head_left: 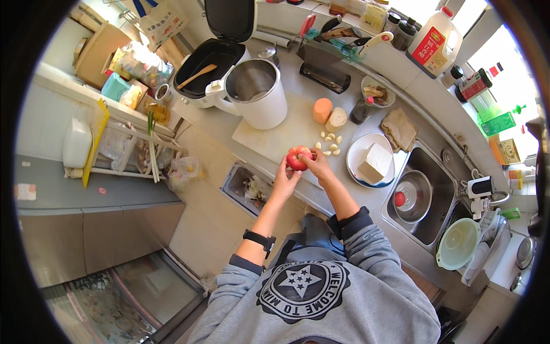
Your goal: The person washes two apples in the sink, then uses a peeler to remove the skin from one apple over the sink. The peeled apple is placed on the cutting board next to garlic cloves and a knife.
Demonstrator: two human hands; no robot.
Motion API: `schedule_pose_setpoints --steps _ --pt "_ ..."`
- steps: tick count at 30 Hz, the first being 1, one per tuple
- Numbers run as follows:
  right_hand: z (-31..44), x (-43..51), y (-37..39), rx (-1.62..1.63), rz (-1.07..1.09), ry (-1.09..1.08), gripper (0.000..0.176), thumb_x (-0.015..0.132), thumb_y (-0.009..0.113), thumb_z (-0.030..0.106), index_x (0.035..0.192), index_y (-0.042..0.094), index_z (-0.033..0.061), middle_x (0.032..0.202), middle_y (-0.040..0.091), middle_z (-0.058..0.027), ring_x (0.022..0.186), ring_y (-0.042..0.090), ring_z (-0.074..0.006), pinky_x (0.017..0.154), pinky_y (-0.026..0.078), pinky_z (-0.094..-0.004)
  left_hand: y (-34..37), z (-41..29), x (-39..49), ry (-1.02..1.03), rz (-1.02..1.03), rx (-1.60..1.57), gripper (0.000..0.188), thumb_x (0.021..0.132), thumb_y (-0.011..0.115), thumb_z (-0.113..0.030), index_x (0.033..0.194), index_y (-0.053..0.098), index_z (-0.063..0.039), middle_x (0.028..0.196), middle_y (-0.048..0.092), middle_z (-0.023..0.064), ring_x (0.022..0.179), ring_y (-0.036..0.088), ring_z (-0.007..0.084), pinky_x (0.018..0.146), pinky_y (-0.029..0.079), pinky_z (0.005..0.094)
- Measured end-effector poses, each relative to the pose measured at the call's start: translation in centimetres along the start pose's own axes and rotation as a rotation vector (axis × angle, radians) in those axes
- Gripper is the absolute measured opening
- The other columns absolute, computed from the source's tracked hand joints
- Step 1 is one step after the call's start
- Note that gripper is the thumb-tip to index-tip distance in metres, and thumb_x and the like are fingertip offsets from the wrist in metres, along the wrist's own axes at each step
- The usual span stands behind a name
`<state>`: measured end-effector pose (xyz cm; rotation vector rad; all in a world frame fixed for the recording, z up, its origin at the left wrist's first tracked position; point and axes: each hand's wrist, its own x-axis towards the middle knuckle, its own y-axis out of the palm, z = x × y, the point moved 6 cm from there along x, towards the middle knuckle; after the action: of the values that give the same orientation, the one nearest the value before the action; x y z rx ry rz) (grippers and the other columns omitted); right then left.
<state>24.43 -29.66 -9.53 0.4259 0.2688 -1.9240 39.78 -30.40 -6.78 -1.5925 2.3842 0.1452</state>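
A red apple (299, 158) is held between both hands above the front edge of a pale cutting board (253, 136). My left hand (284, 179) grips it from the left and below. On its right side, my right hand (320, 165) has its thumb and fingers against the skin. Whether that hand also holds a small tool is too small to tell. Several peeled garlic cloves (333, 146) lie just beyond. Behind them stand a peeled carrot piece (322, 110) and a pale peeled root piece (336, 119). To the right, a white plate (355, 161) bears a block of tofu (375, 162).
A white jug (265, 103) stands at the board's back left, beside an open cooker (206, 58) with a wooden spatula. A knife block (324, 71) is behind. The sink (438, 215) at right holds a metal bowl (423, 206). A waste bin (236, 182) sits below the counter.
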Motion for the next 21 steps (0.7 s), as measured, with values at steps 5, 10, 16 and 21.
schedule_pose_setpoints --steps 5,10,16,21 --pt "-0.9 2.9 0.4 -0.293 0.077 -0.071 0.057 0.082 0.074 0.035 0.120 0.061 -0.0060 0.091 0.070 -0.0179 0.083 0.068 -0.0224 0.072 0.055 -0.0336 -0.4 1.2 3.5 0.134 -0.112 0.316 0.085 0.080 0.078 -0.017 0.148 0.030 0.000 0.143 0.042 0.0234 0.129 0.048 0.0350 0.107 0.041 0.0414" --pt "1.6 3.3 -1.4 -0.654 0.108 -0.121 0.067 0.088 0.067 0.046 0.129 0.056 -0.0053 0.099 0.069 -0.0211 0.088 0.068 -0.0308 0.077 0.055 -0.0383 -0.3 0.4 5.9 0.233 -0.131 0.524 0.089 0.075 0.082 -0.029 0.144 0.036 0.001 0.144 0.040 0.0288 0.134 0.040 0.0439 0.111 0.034 0.0464" --pt "10.5 6.2 -6.9 -0.728 0.149 -0.247 0.055 0.087 0.067 0.043 0.117 0.064 -0.0024 0.095 0.070 -0.0216 0.088 0.069 -0.0361 0.079 0.054 -0.0405 -0.6 0.0 6.9 0.224 -0.093 0.490 0.096 0.070 0.085 -0.027 0.145 0.033 0.004 0.144 0.040 0.0281 0.134 0.041 0.0419 0.112 0.035 0.0455" --pt "17.4 10.6 -11.4 -0.385 -0.018 -0.251 0.056 0.087 0.072 0.036 0.123 0.059 -0.0048 0.086 0.069 -0.0143 0.072 0.066 -0.0216 0.064 0.053 -0.0365 -0.3 -0.9 6.8 0.184 -0.086 0.532 0.103 0.066 0.088 -0.025 0.145 0.030 0.005 0.141 0.043 0.0268 0.131 0.044 0.0395 0.110 0.037 0.0443"
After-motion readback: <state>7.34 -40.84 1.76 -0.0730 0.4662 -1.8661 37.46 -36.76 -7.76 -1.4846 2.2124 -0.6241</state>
